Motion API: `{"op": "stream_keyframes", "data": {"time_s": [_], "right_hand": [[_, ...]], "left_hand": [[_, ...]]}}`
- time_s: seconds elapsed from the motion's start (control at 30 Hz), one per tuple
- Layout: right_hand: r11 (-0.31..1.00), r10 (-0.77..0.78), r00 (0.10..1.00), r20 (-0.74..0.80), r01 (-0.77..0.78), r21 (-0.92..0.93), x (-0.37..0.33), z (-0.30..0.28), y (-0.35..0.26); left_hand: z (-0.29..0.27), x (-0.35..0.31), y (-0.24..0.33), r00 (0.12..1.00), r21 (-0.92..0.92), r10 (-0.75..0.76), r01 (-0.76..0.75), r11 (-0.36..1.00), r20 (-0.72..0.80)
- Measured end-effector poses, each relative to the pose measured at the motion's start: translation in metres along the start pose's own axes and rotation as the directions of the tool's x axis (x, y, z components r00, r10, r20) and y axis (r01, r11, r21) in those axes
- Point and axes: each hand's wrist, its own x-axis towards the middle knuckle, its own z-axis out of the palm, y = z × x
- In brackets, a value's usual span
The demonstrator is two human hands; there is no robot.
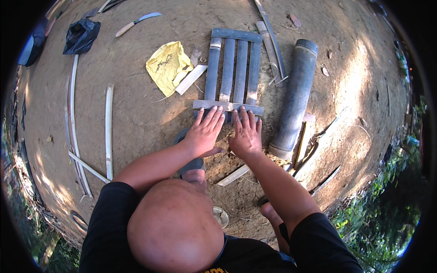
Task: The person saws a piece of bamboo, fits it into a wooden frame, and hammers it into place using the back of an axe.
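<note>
A frame of dark bamboo slats (228, 68) lies on the ground in front of me. Several lengthwise slats run side by side under a far crosspiece (236, 34). Across their near ends rests a loose-looking bamboo strip (199, 104). My left hand (205, 133) has its fingertips on the left half of this strip, fingers stretched out and thumb pointing right. Just right of it, my right hand (246, 136) lies palm down with fingers spread, their tips on the strip's right half. Neither hand grips anything. Both hands partly hide the near slat ends.
A thick bamboo pole (295, 98) lies right of the frame, with a hammer (304, 141) and a long blade (326, 181) beyond. Left are a yellow bag (167, 66), a wooden-handled knife (132, 27), a black bag (82, 36) and pale bamboo strips (109, 132).
</note>
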Motion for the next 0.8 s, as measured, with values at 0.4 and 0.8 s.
{"op": "stream_keyframes", "data": {"time_s": [0.4, 0.8], "right_hand": [[1.0, 0.009, 0.988, 0.151, -0.01, 0.002, -0.001, -0.026, 0.001], [0.999, 0.043, 0.995, 0.092, -0.04, -0.027, 0.005, -0.01, 0.003]], "left_hand": [[-0.014, 0.012, -0.004, 0.999, -0.037, -0.05, 0.05, 0.998, -0.016], [-0.017, 0.011, -0.006, 0.998, -0.012, -0.002, 0.003, 1.0, 0.06]]}}
